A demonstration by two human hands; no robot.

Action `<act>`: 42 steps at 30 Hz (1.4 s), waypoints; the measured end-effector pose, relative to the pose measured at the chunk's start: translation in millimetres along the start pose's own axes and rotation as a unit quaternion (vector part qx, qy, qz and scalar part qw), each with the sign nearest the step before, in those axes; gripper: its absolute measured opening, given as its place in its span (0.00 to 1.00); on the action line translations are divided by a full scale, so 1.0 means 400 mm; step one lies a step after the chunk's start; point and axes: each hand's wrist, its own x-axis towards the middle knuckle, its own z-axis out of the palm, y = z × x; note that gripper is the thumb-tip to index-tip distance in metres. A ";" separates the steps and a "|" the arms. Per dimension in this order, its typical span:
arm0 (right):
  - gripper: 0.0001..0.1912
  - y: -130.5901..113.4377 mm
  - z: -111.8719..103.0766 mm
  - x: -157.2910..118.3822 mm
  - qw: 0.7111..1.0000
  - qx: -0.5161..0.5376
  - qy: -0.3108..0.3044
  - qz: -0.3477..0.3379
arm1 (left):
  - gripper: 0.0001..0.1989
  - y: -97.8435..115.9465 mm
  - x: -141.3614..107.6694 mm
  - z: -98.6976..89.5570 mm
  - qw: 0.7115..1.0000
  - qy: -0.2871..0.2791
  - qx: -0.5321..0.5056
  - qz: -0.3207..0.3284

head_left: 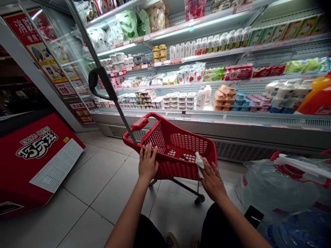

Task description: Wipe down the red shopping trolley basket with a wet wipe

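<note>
A small red plastic shopping cart (178, 167) with lattice walls stands right in front of me, its basket open at the top. My left hand (148, 162) rests on the rim of its near side, fingers stretched out and slightly apart, holding nothing. At the cart's right end, my right hand (212, 179) has a crumpled white tissue (199, 160) at its fingers, against the near corner of the basket. The right thumb is hidden. A grey pole (121, 113) with a black loop handle (103, 84) slants up from the cart's left end.
A refrigerated shelf unit (181, 119) with yogurt cups, bottles and packs runs behind the cart. Large clear water jugs (279, 186) stand at right, near a black phone (254, 216). A red freezer chest (38, 155) is at left on the tiled floor (103, 193).
</note>
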 end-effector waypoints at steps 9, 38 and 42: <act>0.39 -0.009 0.072 0.070 0.994 0.025 0.051 0.090 | 0.46 0.114 -0.008 0.013 0.999 0.003 -0.034 0.011; 0.37 -0.333 -0.040 0.294 0.983 0.184 0.003 -0.020 | 0.36 0.066 -0.014 -0.075 0.989 0.143 -0.009 -0.030; 0.38 -0.369 -0.088 0.311 0.974 0.216 -0.005 -0.062 | 0.36 0.061 -0.021 -0.080 0.989 0.149 -0.007 -0.022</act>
